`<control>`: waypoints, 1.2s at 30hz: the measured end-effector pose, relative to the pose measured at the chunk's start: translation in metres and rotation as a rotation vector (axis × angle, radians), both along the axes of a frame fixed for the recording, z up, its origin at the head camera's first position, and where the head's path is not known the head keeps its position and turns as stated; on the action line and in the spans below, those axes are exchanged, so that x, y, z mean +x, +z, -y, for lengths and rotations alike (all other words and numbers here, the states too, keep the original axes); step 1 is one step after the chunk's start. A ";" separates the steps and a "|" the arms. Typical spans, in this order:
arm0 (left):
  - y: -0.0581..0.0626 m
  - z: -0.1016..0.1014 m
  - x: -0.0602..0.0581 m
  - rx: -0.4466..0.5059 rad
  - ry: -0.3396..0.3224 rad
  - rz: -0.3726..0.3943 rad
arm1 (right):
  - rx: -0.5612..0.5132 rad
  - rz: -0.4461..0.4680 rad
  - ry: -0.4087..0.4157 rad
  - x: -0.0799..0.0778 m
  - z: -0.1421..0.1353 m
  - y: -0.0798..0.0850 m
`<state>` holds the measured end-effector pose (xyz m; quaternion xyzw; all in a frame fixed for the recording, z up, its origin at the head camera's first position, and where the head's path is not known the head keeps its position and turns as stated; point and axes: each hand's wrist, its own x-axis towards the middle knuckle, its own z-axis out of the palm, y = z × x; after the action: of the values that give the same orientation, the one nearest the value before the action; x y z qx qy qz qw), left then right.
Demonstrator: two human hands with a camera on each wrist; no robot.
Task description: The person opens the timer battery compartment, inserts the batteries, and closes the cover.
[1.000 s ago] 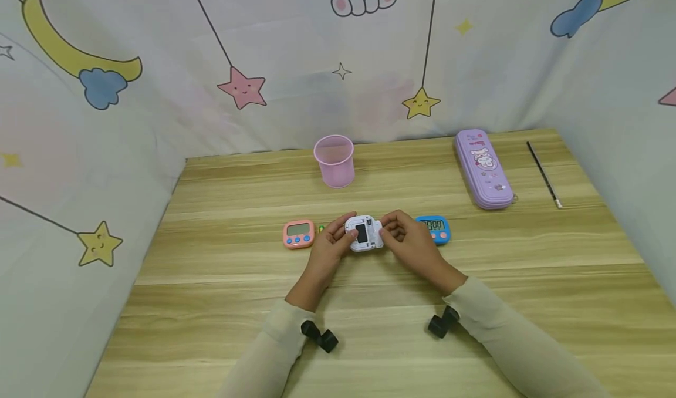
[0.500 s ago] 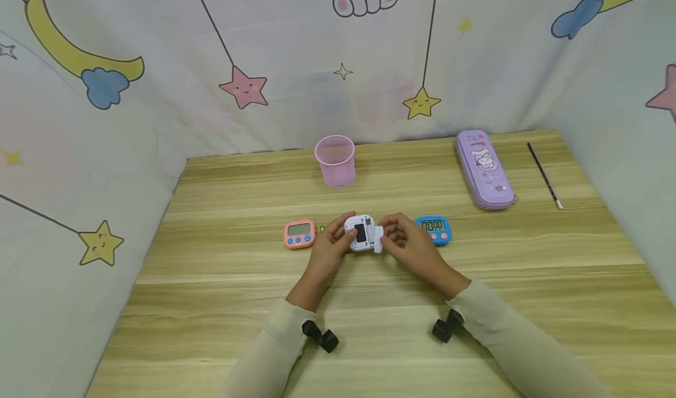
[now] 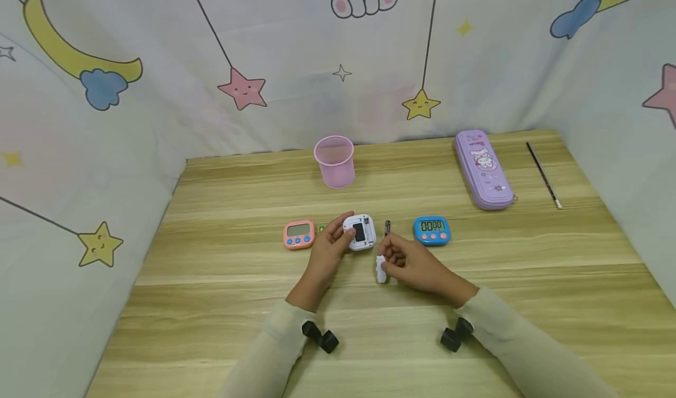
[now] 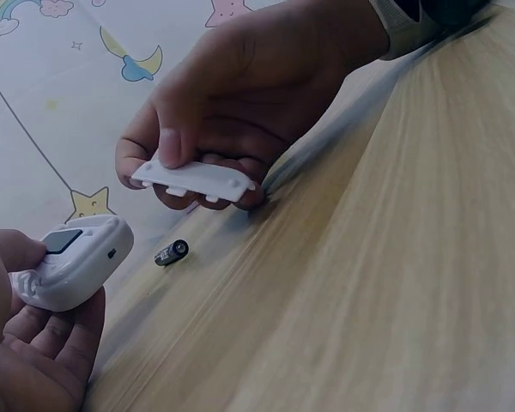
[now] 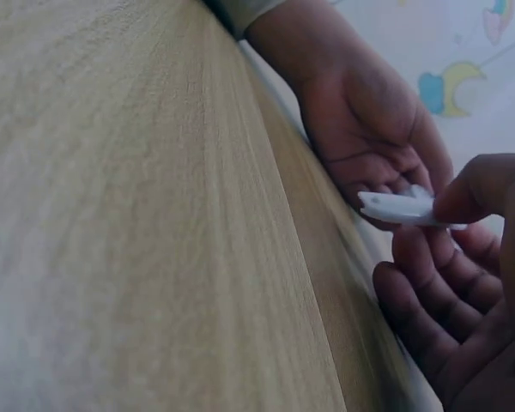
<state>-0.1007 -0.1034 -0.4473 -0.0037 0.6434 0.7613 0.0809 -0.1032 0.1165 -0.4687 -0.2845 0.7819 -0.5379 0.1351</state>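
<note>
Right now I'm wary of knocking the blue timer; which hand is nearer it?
The right hand. In the head view it is below and left of the blue timer, pinching a white cover; the left hand, holding a white device, is farther left.

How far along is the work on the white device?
Done: the cover looks to be off the white device. In hand: the left hand holds the device; the right hand pinches the cover, apart from it. Left, probably: dealing with the dark battery lying on the table, then refitting the cover. Can't tell whether a cell sits inside.
</note>
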 end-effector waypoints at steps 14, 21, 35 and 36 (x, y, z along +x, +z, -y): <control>-0.028 0.000 -0.011 0.024 0.025 0.005 | 0.105 -0.073 0.026 -0.004 0.001 -0.008; -0.030 -0.001 -0.010 0.017 0.045 -0.007 | 0.234 -0.135 -0.004 -0.001 0.005 -0.006; -0.032 0.001 -0.011 0.021 0.026 0.004 | 0.276 -0.214 -0.003 0.001 0.006 -0.002; -0.032 0.001 -0.011 0.022 0.023 0.006 | 0.279 -0.211 -0.005 0.001 0.006 -0.002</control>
<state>-0.1117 -0.1047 -0.4794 -0.0124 0.6344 0.7693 0.0738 -0.1023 0.1105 -0.4702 -0.3161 0.8596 -0.3914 0.0890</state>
